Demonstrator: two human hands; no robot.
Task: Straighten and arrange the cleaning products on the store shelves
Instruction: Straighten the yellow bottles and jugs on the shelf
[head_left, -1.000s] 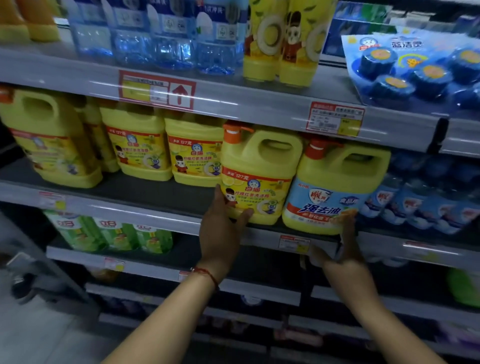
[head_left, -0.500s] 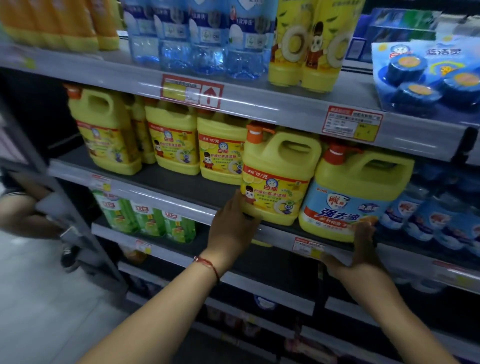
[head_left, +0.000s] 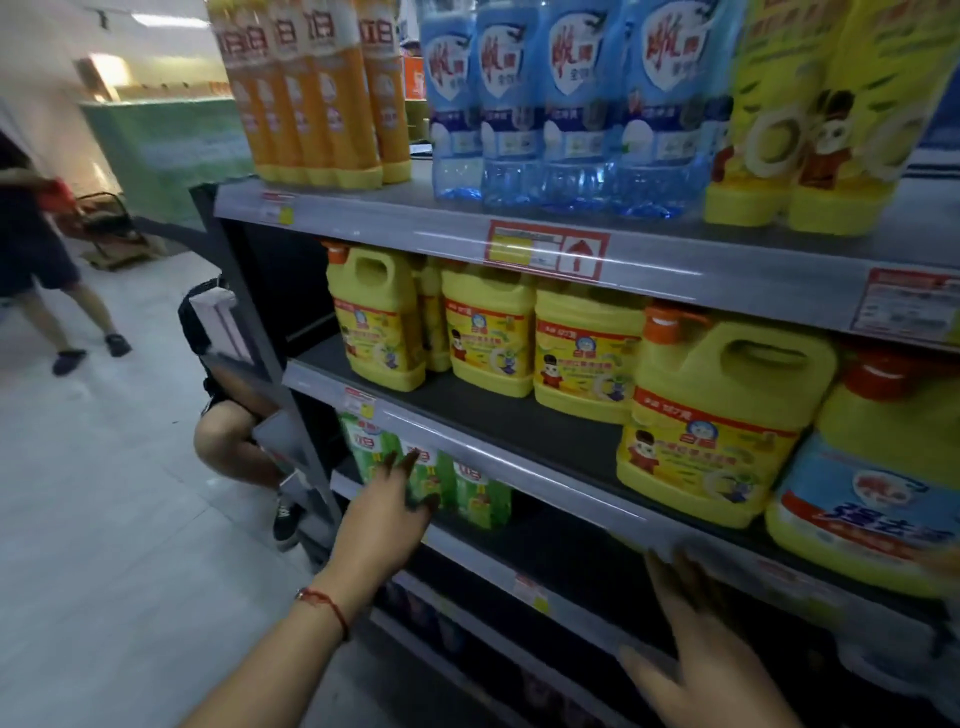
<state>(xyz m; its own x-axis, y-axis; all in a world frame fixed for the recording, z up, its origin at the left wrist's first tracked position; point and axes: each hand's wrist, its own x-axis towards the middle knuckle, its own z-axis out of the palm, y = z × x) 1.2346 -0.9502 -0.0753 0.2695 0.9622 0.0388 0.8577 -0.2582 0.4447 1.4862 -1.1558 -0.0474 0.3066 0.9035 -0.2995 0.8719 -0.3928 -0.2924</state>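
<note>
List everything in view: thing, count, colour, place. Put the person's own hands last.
orange bottles: at least four, orange with yellow bases, top shelf left
blue bottles: four, clear blue, top shelf middle
yellow bottles: two, yellow with cartoon labels, top shelf right
yellow jugs: about five, yellow with orange caps, middle shelf; the nearest one stands forward at the edge
blue-label jug: one, yellow with blue label and red cap, middle shelf far right
green bottles: three, green, lower shelf left
price tags: several, red and white, shelf edges
bystanders: two, partly seen, aisle at left
left hand: open, before the green bottles
right hand: open, fingers at the middle shelf's edge
</note>
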